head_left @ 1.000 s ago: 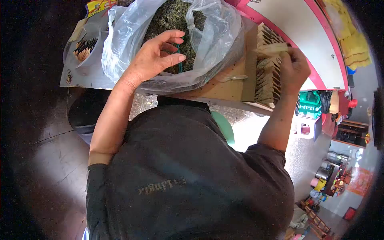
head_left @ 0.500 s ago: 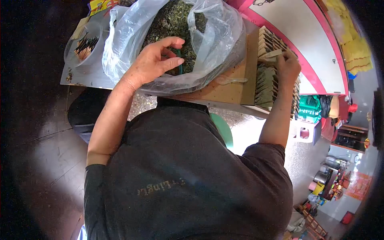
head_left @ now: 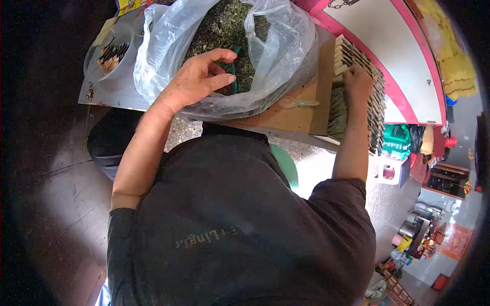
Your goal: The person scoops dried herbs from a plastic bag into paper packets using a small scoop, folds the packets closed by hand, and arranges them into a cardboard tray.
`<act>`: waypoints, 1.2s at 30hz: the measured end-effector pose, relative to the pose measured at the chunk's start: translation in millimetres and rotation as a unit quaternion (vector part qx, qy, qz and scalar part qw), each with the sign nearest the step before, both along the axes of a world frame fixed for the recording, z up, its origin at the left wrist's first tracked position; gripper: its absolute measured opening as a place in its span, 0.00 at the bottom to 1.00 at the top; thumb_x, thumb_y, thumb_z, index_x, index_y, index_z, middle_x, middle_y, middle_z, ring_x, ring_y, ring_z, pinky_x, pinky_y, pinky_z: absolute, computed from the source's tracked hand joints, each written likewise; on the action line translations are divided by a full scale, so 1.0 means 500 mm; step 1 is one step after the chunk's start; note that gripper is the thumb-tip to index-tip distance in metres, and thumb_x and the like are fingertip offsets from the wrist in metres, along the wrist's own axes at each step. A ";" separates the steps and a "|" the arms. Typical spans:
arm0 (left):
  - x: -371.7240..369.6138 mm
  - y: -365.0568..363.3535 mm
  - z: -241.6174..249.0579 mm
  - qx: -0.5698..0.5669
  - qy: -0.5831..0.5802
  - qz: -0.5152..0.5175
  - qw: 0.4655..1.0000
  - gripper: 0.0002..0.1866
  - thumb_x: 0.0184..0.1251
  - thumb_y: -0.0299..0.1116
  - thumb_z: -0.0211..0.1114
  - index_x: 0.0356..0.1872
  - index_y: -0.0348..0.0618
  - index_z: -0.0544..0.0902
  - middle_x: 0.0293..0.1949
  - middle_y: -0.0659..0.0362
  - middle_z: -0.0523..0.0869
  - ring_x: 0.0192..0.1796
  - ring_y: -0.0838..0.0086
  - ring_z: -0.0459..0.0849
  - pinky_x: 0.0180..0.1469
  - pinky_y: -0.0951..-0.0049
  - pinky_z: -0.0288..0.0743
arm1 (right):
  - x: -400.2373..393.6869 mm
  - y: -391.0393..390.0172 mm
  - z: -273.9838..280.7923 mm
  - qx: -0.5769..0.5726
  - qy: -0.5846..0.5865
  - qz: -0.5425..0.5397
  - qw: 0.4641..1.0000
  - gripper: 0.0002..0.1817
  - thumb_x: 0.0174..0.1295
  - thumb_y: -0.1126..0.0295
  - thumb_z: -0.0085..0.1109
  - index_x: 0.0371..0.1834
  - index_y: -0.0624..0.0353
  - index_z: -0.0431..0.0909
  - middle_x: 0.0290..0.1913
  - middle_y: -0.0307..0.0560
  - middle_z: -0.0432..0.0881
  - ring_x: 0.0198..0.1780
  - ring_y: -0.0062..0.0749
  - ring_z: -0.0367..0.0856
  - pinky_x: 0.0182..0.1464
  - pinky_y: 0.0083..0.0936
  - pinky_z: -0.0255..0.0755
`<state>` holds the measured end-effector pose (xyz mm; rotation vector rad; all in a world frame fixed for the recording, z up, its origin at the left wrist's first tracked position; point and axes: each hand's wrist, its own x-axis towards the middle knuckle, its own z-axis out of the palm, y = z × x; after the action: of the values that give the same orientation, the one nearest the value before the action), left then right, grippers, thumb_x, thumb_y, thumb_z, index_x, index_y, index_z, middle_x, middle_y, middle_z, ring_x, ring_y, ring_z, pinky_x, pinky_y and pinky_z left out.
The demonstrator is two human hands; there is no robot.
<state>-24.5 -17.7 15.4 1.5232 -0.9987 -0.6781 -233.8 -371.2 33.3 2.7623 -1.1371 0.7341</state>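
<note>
Head-worn view, forward and down

Showing glossy, crinkled plastic on bag [head_left: 288, 38] at 12 o'clock; showing rough, matt flakes [head_left: 219, 30] inside; showing smooth plastic on tub [head_left: 121, 34] at 10; looking matt, cardboard-like on box [head_left: 322, 76] at 1; showing dull cloth on shirt [head_left: 245, 204] at 6.

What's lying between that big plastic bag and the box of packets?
In the head view, what looks like a clear plastic spoon lies on the brown board between the plastic bag and the box.
</note>
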 end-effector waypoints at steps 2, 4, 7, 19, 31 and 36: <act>0.002 0.000 -0.005 0.007 0.029 -0.007 1.000 0.22 0.61 0.28 0.68 0.57 0.39 0.75 0.48 0.62 0.80 0.38 0.81 0.77 0.42 0.79 0.76 | 0.003 0.008 -0.008 -0.006 0.022 -0.002 1.000 0.11 0.52 0.64 0.56 0.30 0.60 0.82 0.31 0.59 0.82 0.36 0.52 0.82 0.40 0.43 0.72; 0.002 0.000 -0.009 0.007 0.031 -0.001 0.999 0.22 0.62 0.28 0.68 0.57 0.38 0.76 0.48 0.61 0.80 0.38 0.81 0.77 0.42 0.79 0.76 | 0.006 0.012 -0.008 -0.006 0.041 -0.020 0.999 0.11 0.52 0.64 0.57 0.31 0.59 0.82 0.32 0.59 0.82 0.37 0.53 0.81 0.40 0.43 0.72; 0.002 0.002 -0.008 0.005 0.035 0.002 0.999 0.22 0.62 0.28 0.68 0.57 0.38 0.76 0.49 0.60 0.80 0.38 0.81 0.77 0.42 0.79 0.76 | 0.006 0.009 -0.003 0.006 0.071 -0.035 0.997 0.11 0.52 0.63 0.57 0.32 0.59 0.82 0.33 0.59 0.82 0.39 0.53 0.81 0.40 0.43 0.72; 0.016 0.009 -0.010 -0.024 -0.155 0.044 0.987 0.25 0.56 0.34 0.72 0.55 0.40 0.78 0.43 0.54 0.85 0.36 0.75 0.84 0.39 0.73 0.78 | 0.008 0.077 0.084 0.116 0.055 0.054 0.990 0.14 0.54 0.70 0.57 0.40 0.67 0.82 0.35 0.56 0.84 0.38 0.44 0.82 0.43 0.34 0.74; 0.138 0.207 0.023 -0.050 -0.221 0.370 0.901 0.07 0.58 0.31 0.66 0.34 0.41 0.85 0.30 0.53 0.87 0.31 0.69 0.86 0.38 0.70 0.77 | 0.161 0.328 0.021 0.053 -0.079 0.376 0.922 0.06 0.60 0.77 0.55 0.39 0.65 0.79 0.36 0.53 0.80 0.37 0.46 0.79 0.42 0.33 0.73; 0.268 0.323 0.021 0.095 -0.305 0.497 0.807 0.10 0.56 0.37 0.64 0.35 0.45 0.87 0.31 0.51 0.86 0.36 0.58 0.86 0.40 0.62 0.78 | 0.181 0.374 -0.003 0.082 -0.086 0.420 0.900 0.05 0.57 0.79 0.56 0.35 0.64 0.79 0.33 0.52 0.79 0.35 0.48 0.79 0.39 0.35 0.74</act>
<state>109.7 143.6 25.9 2.2048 -0.4174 0.5179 -143.1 -184.1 31.6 3.3553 0.0767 0.9784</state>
